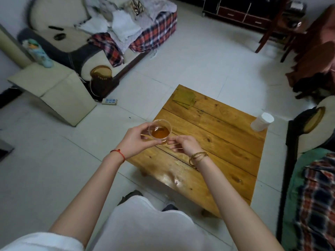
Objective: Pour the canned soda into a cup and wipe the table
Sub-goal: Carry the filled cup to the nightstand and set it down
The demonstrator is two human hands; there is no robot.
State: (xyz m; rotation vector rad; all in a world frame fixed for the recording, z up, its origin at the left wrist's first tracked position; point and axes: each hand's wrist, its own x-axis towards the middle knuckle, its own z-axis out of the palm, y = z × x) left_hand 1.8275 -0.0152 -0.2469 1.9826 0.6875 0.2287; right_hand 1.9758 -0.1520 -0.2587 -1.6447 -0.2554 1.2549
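A clear plastic cup [160, 131] with amber liquid in it is held above the left edge of the low wooden table [217, 142]. My left hand [135, 140] grips the cup from the left, fingers curled round its wall. My right hand [184, 144] touches the cup's lower right side with its fingertips; whether it grips is unclear. A white paper roll [262, 121] stands at the table's right edge. No soda can is in view. A wet shiny patch [174, 178] shows on the table's near part.
Greenish flat sheets [184, 98] lie at the table's far corner. A sofa [94, 42] with plaid blankets stands at the far left, a cardboard box [52, 93] and a power strip [109, 101] on the floor beside it. Another sofa [311, 169] borders the right.
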